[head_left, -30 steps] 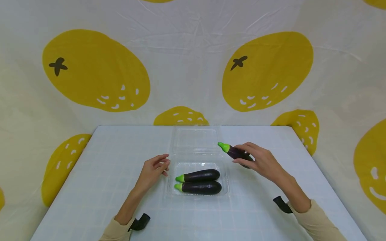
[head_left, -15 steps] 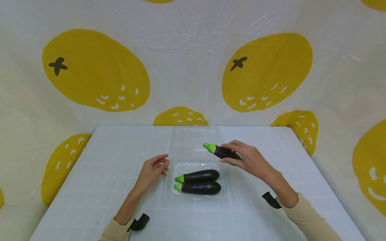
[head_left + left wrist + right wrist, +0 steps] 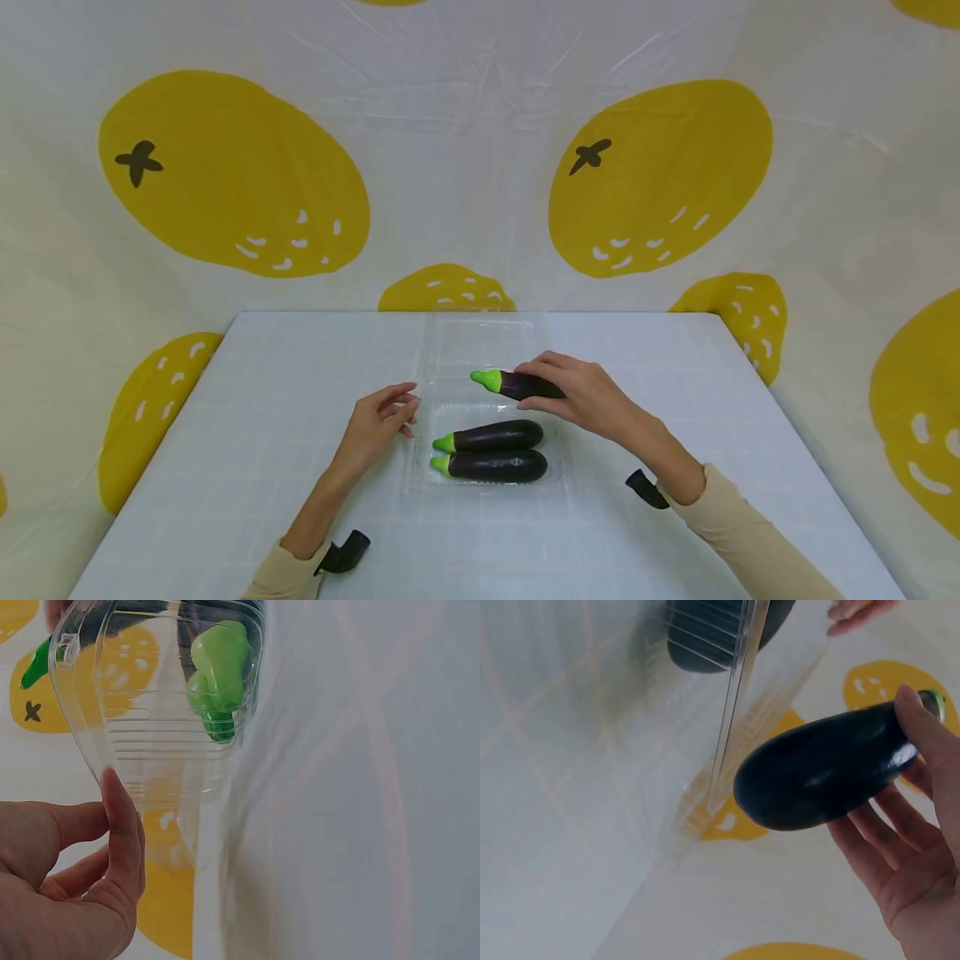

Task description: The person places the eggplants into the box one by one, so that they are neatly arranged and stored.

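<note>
My right hand (image 3: 588,396) holds a dark purple eggplant (image 3: 521,385) with a bright green stem, raised above the back part of a clear plastic clamshell container (image 3: 564,454). In the right wrist view, thumb and fingers grip this eggplant (image 3: 810,776) near its stem end, and its rounded end points away from the palm. Two more eggplants, a rear one (image 3: 501,435) and a front one (image 3: 498,467), lie side by side in the container, stems to the left. By the container's left rim is my left hand (image 3: 378,425), fingers loosely bent; whether a fingertip touches the plastic I cannot tell.
The container's clear lid (image 3: 483,340) lies folded back toward the table's far edge. A pale checked cloth covers the table (image 3: 300,358). Behind it hangs a white sheet (image 3: 457,167) with yellow fruit prints. A black device (image 3: 345,552) sits at each wrist.
My right hand has carried the eggplant leftward, from right of the container to above it. The left hand and the two eggplants in the container have stayed in place.
</note>
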`<state>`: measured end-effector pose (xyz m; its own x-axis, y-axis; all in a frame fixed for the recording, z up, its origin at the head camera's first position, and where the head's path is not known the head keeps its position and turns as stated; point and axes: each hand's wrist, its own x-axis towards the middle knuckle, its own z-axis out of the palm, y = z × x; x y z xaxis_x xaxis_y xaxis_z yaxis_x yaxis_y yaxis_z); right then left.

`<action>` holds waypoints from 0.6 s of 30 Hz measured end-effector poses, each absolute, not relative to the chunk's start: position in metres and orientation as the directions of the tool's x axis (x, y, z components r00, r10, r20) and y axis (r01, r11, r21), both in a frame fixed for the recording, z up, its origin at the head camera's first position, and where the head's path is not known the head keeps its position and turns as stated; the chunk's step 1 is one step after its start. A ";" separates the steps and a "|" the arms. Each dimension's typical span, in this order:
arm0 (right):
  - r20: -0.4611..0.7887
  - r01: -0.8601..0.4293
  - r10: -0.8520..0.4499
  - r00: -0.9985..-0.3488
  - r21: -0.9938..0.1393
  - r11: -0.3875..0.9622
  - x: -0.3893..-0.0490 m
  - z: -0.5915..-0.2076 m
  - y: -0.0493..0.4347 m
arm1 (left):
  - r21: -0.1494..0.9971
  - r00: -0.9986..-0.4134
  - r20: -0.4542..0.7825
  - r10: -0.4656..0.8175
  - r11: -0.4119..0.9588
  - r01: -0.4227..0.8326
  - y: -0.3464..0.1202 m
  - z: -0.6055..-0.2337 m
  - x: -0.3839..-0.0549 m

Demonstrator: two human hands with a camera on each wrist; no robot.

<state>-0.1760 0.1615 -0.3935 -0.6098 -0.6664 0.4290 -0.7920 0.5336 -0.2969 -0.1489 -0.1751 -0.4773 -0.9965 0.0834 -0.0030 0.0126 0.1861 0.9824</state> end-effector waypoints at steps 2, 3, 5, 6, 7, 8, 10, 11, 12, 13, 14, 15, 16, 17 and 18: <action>0.413 -0.792 -0.676 -0.611 -0.295 0.535 -0.177 -0.394 0.157 | 0.982 -0.997 -0.002 0.081 0.188 0.013 -0.175 -0.477 -0.149; 0.404 -0.791 -0.680 -0.612 -0.296 0.535 -0.177 -0.394 0.155 | 0.982 -0.997 -0.001 0.080 0.186 0.014 -0.175 -0.477 -0.149; 0.386 -0.792 -0.692 -0.610 -0.295 0.535 -0.179 -0.395 0.151 | 0.983 -0.997 -0.004 0.078 0.185 0.010 -0.176 -0.477 -0.149; 0.377 -0.793 -0.697 -0.610 -0.293 0.535 -0.180 -0.395 0.148 | 0.983 -0.997 -0.001 0.081 0.184 0.014 -0.176 -0.477 -0.149; 0.369 -0.793 -0.702 -0.609 -0.293 0.533 -0.180 -0.396 0.146 | 0.983 -0.997 -0.003 0.081 0.181 0.012 -0.176 -0.477 -0.149; 0.362 -0.794 -0.707 -0.607 -0.297 0.530 -0.181 -0.396 0.144 | 0.983 -0.997 -0.002 0.082 0.181 0.013 -0.176 -0.477 -0.149; 0.340 -0.792 -0.716 -0.610 -0.301 0.532 -0.183 -0.398 0.140 | 0.984 -0.996 0.005 0.086 0.180 0.020 -0.176 -0.477 -0.149; 0.327 -0.789 -0.719 -0.613 -0.307 0.533 -0.184 -0.399 0.138 | 0.983 -0.996 0.008 0.089 0.180 0.024 -0.176 -0.477 -0.149; 0.312 -0.785 -0.722 -0.617 -0.312 0.536 -0.185 -0.401 0.136 | 0.984 -0.996 0.011 0.091 0.179 0.028 -0.176 -0.477 -0.149; 0.297 -0.780 -0.726 -0.621 -0.320 0.537 -0.186 -0.403 0.135 | 0.983 -0.996 0.009 0.089 0.180 0.025 -0.176 -0.477 -0.149; 0.281 -0.776 -0.728 -0.625 -0.326 0.540 -0.187 -0.404 0.134 | 0.983 -0.996 0.008 0.087 0.181 0.023 -0.176 -0.477 -0.149; 0.268 -0.772 -0.730 -0.629 -0.329 0.544 -0.187 -0.406 0.132 | 0.983 -0.996 0.006 0.085 0.184 0.021 -0.176 -0.477 -0.149; 0.257 -0.768 -0.731 -0.632 -0.334 0.546 -0.188 -0.407 0.131 | 0.983 -0.996 0.002 0.084 0.185 0.017 -0.176 -0.477 -0.149; 0.249 -0.766 -0.733 -0.633 -0.338 0.547 -0.188 -0.408 0.130 | 0.982 -0.997 0.004 0.083 0.190 0.020 -0.176 -0.478 -0.149; 0.241 -0.764 -0.735 -0.634 -0.341 0.548 -0.188 -0.410 0.129 | 0.981 -0.997 0.001 0.080 0.194 0.017 -0.176 -0.478 -0.149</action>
<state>-0.1883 0.1294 -0.4096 -0.6345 -0.7345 0.2406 -0.7638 0.5481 -0.3409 -0.1488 -0.1761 -0.4777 -0.9968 0.0801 0.0012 0.0168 0.1939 0.9809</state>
